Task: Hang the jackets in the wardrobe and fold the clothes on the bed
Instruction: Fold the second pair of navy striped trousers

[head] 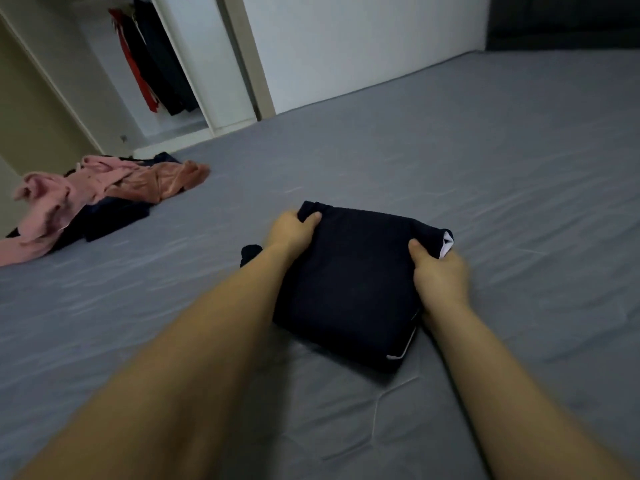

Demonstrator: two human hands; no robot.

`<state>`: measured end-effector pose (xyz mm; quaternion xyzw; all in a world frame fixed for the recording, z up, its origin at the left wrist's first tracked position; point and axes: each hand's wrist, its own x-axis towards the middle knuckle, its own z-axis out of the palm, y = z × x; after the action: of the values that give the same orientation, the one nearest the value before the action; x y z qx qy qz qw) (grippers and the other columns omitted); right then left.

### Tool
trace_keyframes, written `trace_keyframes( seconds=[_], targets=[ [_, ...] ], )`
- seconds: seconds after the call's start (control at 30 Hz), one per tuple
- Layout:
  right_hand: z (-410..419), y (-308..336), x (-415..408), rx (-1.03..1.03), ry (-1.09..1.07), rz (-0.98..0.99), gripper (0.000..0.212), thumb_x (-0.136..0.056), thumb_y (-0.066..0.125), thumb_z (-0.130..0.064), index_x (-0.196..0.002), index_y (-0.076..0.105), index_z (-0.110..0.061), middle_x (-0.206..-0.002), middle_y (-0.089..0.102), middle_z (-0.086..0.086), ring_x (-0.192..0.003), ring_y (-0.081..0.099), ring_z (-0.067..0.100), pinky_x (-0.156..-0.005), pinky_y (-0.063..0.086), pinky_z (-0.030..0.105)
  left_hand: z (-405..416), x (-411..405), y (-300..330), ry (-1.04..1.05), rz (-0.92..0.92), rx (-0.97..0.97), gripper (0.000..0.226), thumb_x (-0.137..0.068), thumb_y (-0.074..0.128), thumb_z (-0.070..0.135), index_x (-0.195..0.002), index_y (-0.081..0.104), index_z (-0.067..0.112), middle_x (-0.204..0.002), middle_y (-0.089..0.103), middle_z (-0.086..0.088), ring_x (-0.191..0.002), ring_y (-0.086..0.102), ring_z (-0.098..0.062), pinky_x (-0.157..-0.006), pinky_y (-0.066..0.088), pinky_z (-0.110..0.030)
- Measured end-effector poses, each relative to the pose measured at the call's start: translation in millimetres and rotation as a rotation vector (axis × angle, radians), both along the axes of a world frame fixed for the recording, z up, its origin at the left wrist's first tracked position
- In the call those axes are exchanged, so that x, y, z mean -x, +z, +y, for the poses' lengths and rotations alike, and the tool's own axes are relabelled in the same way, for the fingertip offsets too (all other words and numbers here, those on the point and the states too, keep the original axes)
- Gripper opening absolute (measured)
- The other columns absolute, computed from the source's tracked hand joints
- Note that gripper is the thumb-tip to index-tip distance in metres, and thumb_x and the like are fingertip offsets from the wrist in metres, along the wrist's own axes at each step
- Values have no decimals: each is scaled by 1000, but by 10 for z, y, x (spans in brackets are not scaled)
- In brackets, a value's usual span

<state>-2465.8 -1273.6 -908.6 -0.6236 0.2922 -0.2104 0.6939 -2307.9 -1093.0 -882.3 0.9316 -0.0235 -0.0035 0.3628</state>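
From the head camera, a folded dark navy garment [349, 282] lies as a thick, roughly square bundle on the grey sheet of the bed [485, 168], near the middle of the view. The left hand [292, 232] grips the bundle's far left corner, thumb on top and fingers curled out of sight beneath the cloth; the left forearm covers part of the bundle's left edge, and a small dark scrap of fabric peeks out just beside the wrist. The right hand [438, 275] holds the right edge, thumb pressed on top, its remaining fingers hidden under or behind the fabric. A sliver of white lining shows at the far right corner and another along the near right edge; what kind of garment it is cannot be told from the fold. Well apart, at the left edge of the bed, a loose heap of pink clothes [86, 188] lies tangled over dark items [114, 220], the heap partly cut off by the frame. Beyond the bed, the open wardrobe [207, 64] shows a red jacket [133, 60] and dark jackets [162, 60] hanging, their tops cut off and their hangers not visible. The whole picture is softly blurred, so fabric details are hard to make out.
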Motion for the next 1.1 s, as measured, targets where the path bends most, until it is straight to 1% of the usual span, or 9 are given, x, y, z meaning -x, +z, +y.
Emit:
trace_keyframes(
  seconds=[0.2, 0.3, 0.37, 0.5, 0.7, 0.77, 0.87, 1.0, 1.1],
  targets=[
    [-58, -139, -152, 123, 0, -23, 72, -86, 68, -37, -146, 30, -27, -139, 49, 0, -123, 53, 23, -104, 45, 45, -126, 11, -132, 118, -235, -429, 43, -103, 32, 44, -93, 55, 9, -98, 65, -12, -80, 55, -26, -69, 41, -37],
    [-161, -120, -186, 205, 57, 24, 47, -78, 63, -60, -113, 60, -28, -117, 64, -2, -107, 62, 21, -96, 49, 46, -107, 415, 39, -35, -521, -505, 36, -99, 40, 37, -124, 50, 14, -131, 50, -10, -117, 47, -30, -101, 34, -45],
    [-227, -69, -224, 139, 113, 38, 50, -70, 60, -71, -93, 66, -27, -99, 70, -7, -94, 66, 19, -90, 53, 45, -68, 956, -5, -185, -459, -497, 57, -92, 31, 61, -137, 40, 27, -150, 27, -1, -140, 23, -24, -117, 6, -55],
    [-271, -41, -253, 167, 149, 66, 44, -71, 63, -66, -85, 62, -24, -96, 69, -2, -90, 66, 25, -85, 55, 49, -52, 1834, -220, -257, -81, -540, 100, -66, 6, 94, -152, -3, 43, -159, -13, 18, -147, -22, -11, -106, -25, -63],
    [-244, 20, -148, 65, 108, 44, 31, -80, 72, -49, -89, 60, -22, -100, 68, 2, -93, 66, 25, -89, 54, 48, -168, 1990, -227, -403, -37, -609, 123, -53, 13, 105, -151, -19, 39, -158, -26, 18, -142, -36, -13, -101, -31, -66],
    [-196, 78, -109, -68, 76, 15, 52, -77, 77, -44, -116, 56, -16, -114, 64, 2, -99, 65, 22, -91, 54, 44, 2, 1815, -134, -395, 23, -434, 121, -51, 14, 106, -153, -6, 44, -161, -17, 19, -144, -29, -4, -106, -33, -54],
    [-62, 173, 36, -297, -5, -4, 88, -75, 82, -31, -143, 31, -12, -126, 53, 4, -102, 63, 21, -90, 55, 41, 472, 1368, -32, 112, -112, -70, 96, -74, 42, 86, -153, 21, 37, -163, 9, 1, -150, 3, -19, -119, -5, -45],
    [230, 99, 269, -461, 169, 36, 58, -73, 83, -23, -123, 56, -9, -111, 69, 8, -91, 70, 25, -83, 59, 43, 987, 978, -135, 412, 74, 743, 43, -92, 65, 30, -124, 57, 3, -128, 62, -16, -119, 58, -31, -105, 46, -45],
    [297, 44, 330, -537, 278, 64, 45, -78, 81, -23, -117, 64, -9, -105, 73, 6, -90, 71, 25, -82, 59, 43, 986, 921, -157, 231, 44, 881, 20, -95, 62, 19, -109, 65, 4, -105, 73, -11, -102, 68, -27, -88, 55, -37]
  ],
)
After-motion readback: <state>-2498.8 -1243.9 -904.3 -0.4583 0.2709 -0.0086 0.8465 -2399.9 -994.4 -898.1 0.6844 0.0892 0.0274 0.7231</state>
